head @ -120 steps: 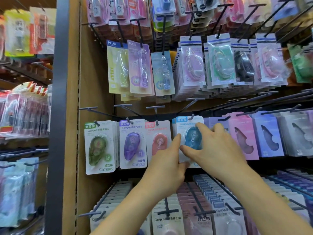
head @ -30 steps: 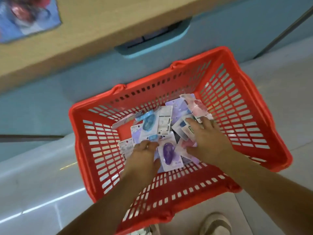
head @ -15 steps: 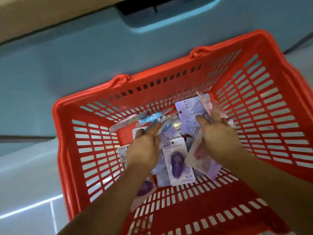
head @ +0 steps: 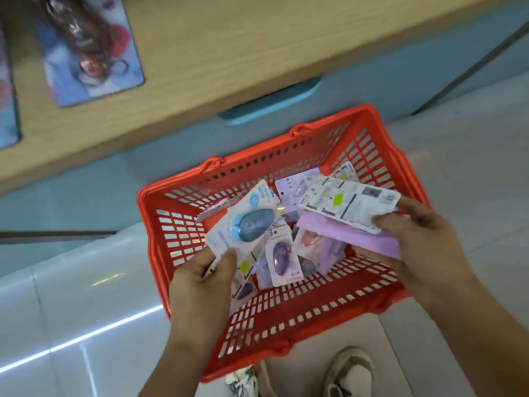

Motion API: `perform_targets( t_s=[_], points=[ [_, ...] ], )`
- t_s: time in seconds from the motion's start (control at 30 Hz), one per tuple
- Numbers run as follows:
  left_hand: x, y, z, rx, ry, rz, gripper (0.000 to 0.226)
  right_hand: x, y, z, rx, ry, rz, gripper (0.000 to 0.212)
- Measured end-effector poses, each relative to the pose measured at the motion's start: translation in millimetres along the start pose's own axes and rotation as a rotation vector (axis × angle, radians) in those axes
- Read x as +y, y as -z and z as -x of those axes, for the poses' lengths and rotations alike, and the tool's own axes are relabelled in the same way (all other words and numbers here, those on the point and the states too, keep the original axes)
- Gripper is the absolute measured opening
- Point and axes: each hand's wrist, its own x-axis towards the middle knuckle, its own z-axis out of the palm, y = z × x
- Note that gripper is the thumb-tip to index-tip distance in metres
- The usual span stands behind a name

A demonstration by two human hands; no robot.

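Your left hand (head: 200, 279) pinches a blue pack (head: 246, 222) by its lower corner, thumb on top, and holds it tilted over the left half of the basket (head: 286, 319). Your right hand (head: 412, 239) grips a small stack over the right side: the thumb curls onto a white card (head: 349, 203), with a lilac pack (head: 352, 233) under it. More packs lie loose in the basket, a purple pack (head: 282, 256) face up between your hands. The red basket stands on a glossy, pale tiled floor (head: 71, 296) that mirrors a strip of light, just in front of a light-blue cabinet (head: 86, 190) with a recessed handle. Above the cabinet runs a wooden shelf (head: 229, 53) with a printed pad (head: 88, 47) at its left. Your shoes (head: 350, 371) show below the near rim.
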Motion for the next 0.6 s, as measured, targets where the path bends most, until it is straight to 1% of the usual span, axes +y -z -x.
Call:
perform_targets(
  t_s=[0.07,0.17,0.2,0.23,0.3,0.33,0.37,0.4,0.47,0.5,0.53,0.6],
  points=[
    [37,13,24,-0.003,-0.058,0.019,0.018,-28,7,26,-0.03,-0.048,-0.007,0.036],
    [103,41,64,-0.015,-0.148,0.036,0.021,-87,16,69,-0.016,-0.022,0.003,0.04],
    [125,53,79,-0.001,-0.205,0.017,0.023,-109,19,83,-0.02,0.001,0.034,0.04],
    [150,67,99,0.028,-0.291,-0.045,0.022,-136,23,103,-0.04,0.021,0.054,0.043],
    [207,94,138,0.12,-0.549,-0.254,0.019,-196,31,140,-0.096,0.07,0.047,0.056],
    [234,108,159,0.16,-0.655,-0.346,0.023,-227,35,162,-0.135,0.101,0.06,0.061],
    [258,121,178,0.181,-0.725,-0.411,0.026,-257,39,186,-0.175,0.136,0.069,0.063],
    [281,134,198,0.192,-0.765,-0.446,0.025,-283,43,208,-0.214,0.167,0.065,0.061],
    [328,159,232,0.261,-0.793,-0.51,0.013,-330,50,245,-0.279,0.202,0.014,0.048],
    [349,171,249,0.297,-0.776,-0.516,0.015,-350,53,263,-0.289,0.212,-0.012,0.045],
    [371,183,267,0.329,-0.759,-0.495,0.013,-369,56,280,-0.268,0.228,-0.026,0.043],
    [409,205,302,0.324,-0.708,-0.403,0.009,-402,64,314,-0.231,0.291,-0.036,0.041]
  ],
)
